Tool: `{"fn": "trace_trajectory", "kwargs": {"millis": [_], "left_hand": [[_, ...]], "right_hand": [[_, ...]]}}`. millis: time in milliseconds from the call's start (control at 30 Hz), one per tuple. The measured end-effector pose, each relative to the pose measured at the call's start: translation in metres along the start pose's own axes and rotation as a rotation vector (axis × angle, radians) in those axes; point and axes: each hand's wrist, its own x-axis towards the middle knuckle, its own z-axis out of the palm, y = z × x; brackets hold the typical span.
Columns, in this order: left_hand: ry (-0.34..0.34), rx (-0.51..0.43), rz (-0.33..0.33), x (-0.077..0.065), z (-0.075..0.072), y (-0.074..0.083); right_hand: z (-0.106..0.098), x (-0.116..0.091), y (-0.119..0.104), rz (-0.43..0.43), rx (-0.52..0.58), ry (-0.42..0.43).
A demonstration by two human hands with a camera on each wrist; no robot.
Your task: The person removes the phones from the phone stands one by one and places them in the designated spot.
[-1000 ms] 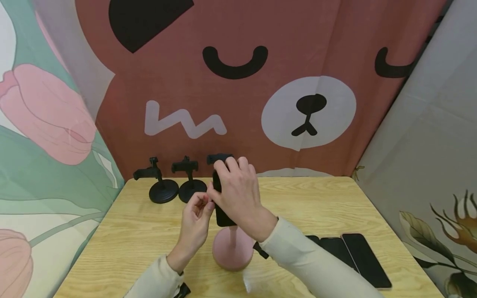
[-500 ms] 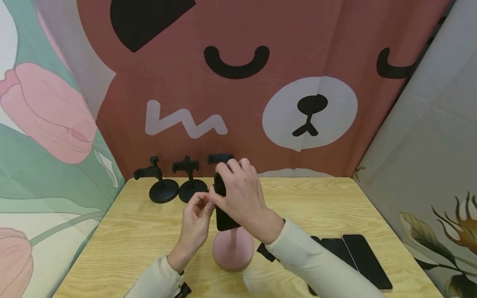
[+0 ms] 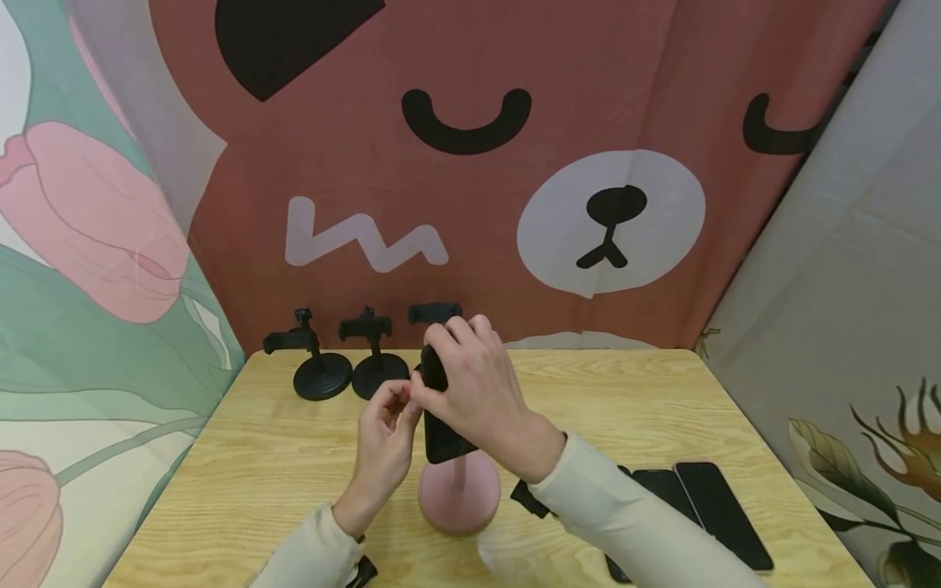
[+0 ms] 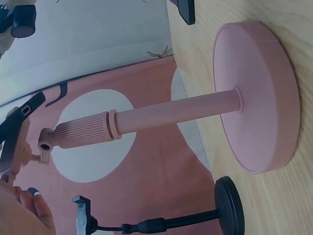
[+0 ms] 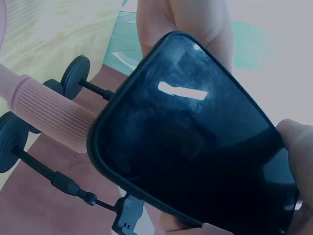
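Note:
A pink phone stand [image 3: 459,494] with a round base and ribbed neck stands upright on the table. My right hand [image 3: 478,384] grips a black smartphone [image 3: 443,433] at the stand's top, fingers over its upper edge and thumb at the left side. In the right wrist view the smartphone [image 5: 166,117] shows a dark, glossy screen. My left hand [image 3: 384,437] pinches at the left side of the stand's holder, beside the phone. The left wrist view shows the holder [image 4: 19,147] at the neck's end, with left-hand fingers [image 4: 41,208] close below it; their exact contact is partly hidden.
Behind, black phone stands [image 3: 322,376] line the table's back left. Several dark phones [image 3: 724,510] lie at the right, partly under the right sleeve. A small transparent piece [image 3: 494,555] lies in front of the pink base. Printed curtains [image 3: 588,82] enclose the table.
The smartphone's lower end has tipped down and toward me. My right hand has shifted slightly right with it, while my left hand has stayed nearly still.

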Motion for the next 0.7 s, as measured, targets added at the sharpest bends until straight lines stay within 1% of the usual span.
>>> {"fn": "trace_trajectory", "kwargs": {"millis": [133, 233, 333, 533, 700], "left_hand": [[0.021, 0.025, 0.071, 0.0002, 0.0019, -0.0029], [0.042, 0.04, 0.107, 0.0001, 0.0028, -0.0046], [0.064, 0.046, 0.109, -0.0004, 0.0039, -0.0052], [0.086, 0.054, 0.097, -0.0023, 0.0063, -0.0047], [0.107, 0.039, 0.143, -0.0021, 0.0084, -0.0062]], "right_hand": [[0.0005, -0.0011, 0.0001, -0.006, 0.013, -0.011], [0.0006, -0.0009, 0.0, -0.011, 0.023, -0.014], [0.0004, -0.001, 0.0, -0.018, 0.031, -0.013], [0.0003, -0.0017, 0.0, -0.027, 0.037, -0.004], [-0.0003, -0.0014, 0.0001, -0.029, 0.045, -0.009]]}}
